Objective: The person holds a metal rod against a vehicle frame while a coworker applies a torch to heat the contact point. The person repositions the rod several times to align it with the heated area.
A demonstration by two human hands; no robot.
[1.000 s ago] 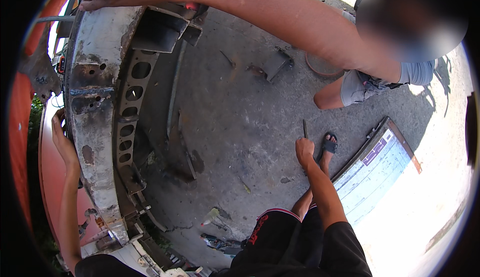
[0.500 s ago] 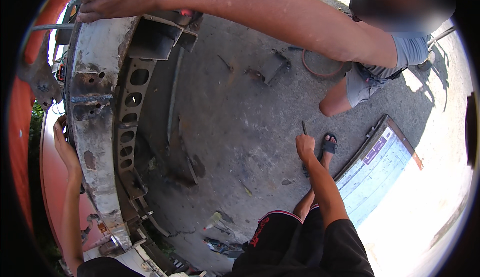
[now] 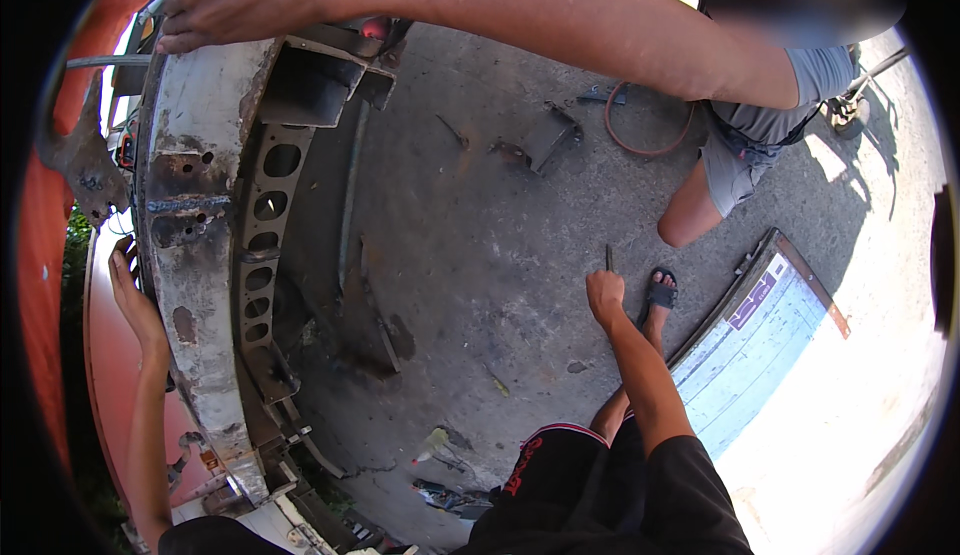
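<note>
A long, worn metal beam [image 3: 195,300], curved by the lens, runs down the left side, with patchy white paint, rusty holes and a weld seam across it. My left hand [image 3: 138,310] lies along its outer edge, fingers stretched forward and slightly bent, the tips partly in shadow. Out over the floor, my right hand [image 3: 605,298] is closed around a slim dark bar-like tool [image 3: 610,257]; its end sticks up past the fist and its kind is not clear. Across the top reaches a co-worker's arm, their hand [image 3: 225,0] gripping the beam's far end.
A perforated metal strip [image 3: 262,270] lines the beam's inner side. The co-worker is crouched at upper right near a reddish hose [image 3: 655,150]. On the concrete floor lie a bent metal piece [image 3: 553,140], a thin strip [image 3: 377,315] and, at right, a pale blue panel [image 3: 750,345].
The view has shifted slightly. My right fist has tilted a little, and its tool now points straighter up. The co-worker's knee appears further right. My left hand stays at the beam.
</note>
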